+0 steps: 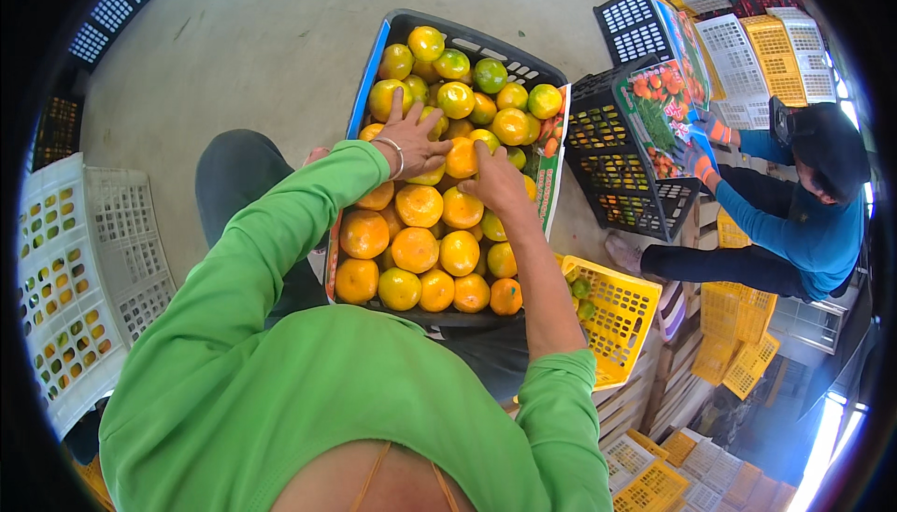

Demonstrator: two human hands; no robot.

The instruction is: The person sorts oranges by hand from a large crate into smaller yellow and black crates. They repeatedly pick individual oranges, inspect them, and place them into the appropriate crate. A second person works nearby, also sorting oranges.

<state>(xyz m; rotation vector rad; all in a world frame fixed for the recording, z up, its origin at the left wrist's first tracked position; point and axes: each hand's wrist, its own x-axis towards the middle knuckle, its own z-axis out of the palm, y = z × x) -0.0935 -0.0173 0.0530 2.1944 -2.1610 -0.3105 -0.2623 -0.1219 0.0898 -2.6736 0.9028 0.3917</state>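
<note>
A black plastic crate (483,49) full of mandarins stands before me, with printed card liners along its sides. Greener mandarins (490,75) lie toward its far end, and deeper orange ones (415,251) fill the near end. My left hand (412,142), a bangle at its wrist, rests palm down with fingers spread over the fruit in the middle. Close beside it, my right hand (499,181) has thumb and index finger against an orange mandarin (460,157) in the top layer. The undersides of both hands are hidden.
At right, a co-worker (806,197) in patterned gloves holds a printed card liner (662,116) at a black crate (599,147). A yellow basket (617,330) with green fruit sits by my right elbow. White crates (66,288) of fruit stand left; stacked crates (774,56) line the far right.
</note>
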